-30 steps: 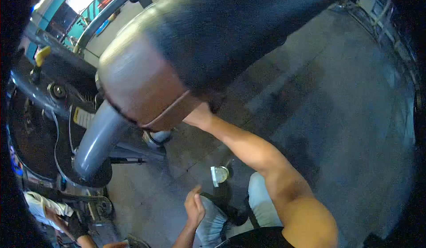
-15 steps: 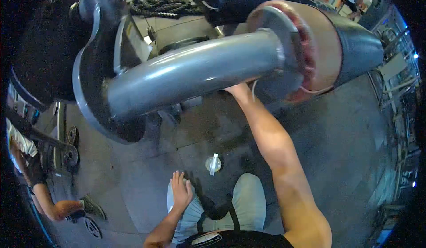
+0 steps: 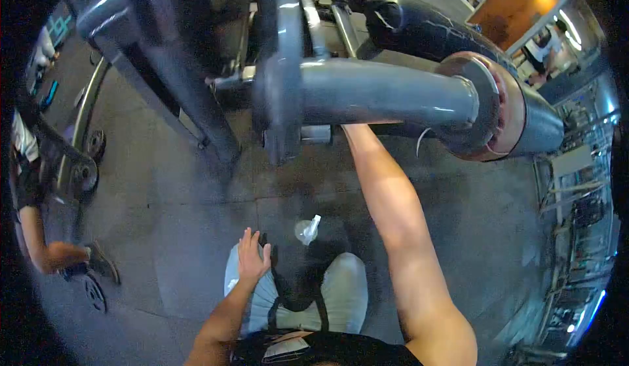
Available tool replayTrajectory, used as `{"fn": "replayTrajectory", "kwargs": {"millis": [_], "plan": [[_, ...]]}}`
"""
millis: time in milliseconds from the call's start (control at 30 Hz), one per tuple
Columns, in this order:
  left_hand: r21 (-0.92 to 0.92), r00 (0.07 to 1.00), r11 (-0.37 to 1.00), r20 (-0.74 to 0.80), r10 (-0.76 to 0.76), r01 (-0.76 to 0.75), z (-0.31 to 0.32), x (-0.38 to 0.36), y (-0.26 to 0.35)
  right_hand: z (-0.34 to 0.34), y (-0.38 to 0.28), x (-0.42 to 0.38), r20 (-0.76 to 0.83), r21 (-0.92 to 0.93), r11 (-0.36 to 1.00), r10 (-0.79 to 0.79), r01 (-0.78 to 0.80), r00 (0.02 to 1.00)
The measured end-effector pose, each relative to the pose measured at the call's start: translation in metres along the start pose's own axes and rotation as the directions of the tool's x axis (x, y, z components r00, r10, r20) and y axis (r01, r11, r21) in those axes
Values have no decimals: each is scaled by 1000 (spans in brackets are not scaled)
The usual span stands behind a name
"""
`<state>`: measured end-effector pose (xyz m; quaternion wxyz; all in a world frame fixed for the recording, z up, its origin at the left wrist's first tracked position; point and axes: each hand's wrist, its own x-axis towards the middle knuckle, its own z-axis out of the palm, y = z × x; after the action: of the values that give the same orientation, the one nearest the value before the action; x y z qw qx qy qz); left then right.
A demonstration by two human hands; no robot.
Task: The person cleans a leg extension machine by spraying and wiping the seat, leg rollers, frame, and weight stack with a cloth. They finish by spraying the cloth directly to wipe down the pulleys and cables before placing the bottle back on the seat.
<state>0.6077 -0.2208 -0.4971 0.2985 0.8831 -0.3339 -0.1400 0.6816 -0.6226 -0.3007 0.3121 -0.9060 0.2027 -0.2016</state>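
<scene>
My left hand rests at my left thigh on the light grey trousers, its fingers stretched and slightly apart, holding nothing. My right arm reaches forward and up under a thick grey metal tube. Of my right hand only the wrist end shows; the tube hides the fingers, so what they hold cannot be seen. A worn round pad sits at the tube's right end. On the dark floor in front of my knees stands a clear bottle with a white top.
Dark metal machine frames rise at the upper left. A black padded roll lies behind the tube. At the left edge is a person's bent leg near weight plates. Another person is at the upper right, above racks.
The tube and pad now appear farther right, and more of the machine frame shows at the left. My left hand still lies at my thigh, slightly farther left in view.
</scene>
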Motion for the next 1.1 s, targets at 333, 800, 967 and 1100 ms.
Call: {"fn": "replayTrajectory", "kwargs": {"millis": [333, 800, 967, 1100], "plan": [[34, 1000, 999, 19, 9, -9, 7, -1, -1, 53, -83, -167, -387, 44, 966, -218, 254, 896], [44, 1000, 999, -29, -1, 3, -3, 3, 9, 88, -68, -43, -479, 710, 694, 351, 120, 804], [20, 1000, 1000, 10, 7, -7, -6, 2, 12, 106, -101, -119, -320, -316, 901, -398, 299, 860], [58, 996, 997, -68, 50, -46, 9, -1, -1, 55, -116, -97, 135, -509, 734, -448, 449, 884]]}}
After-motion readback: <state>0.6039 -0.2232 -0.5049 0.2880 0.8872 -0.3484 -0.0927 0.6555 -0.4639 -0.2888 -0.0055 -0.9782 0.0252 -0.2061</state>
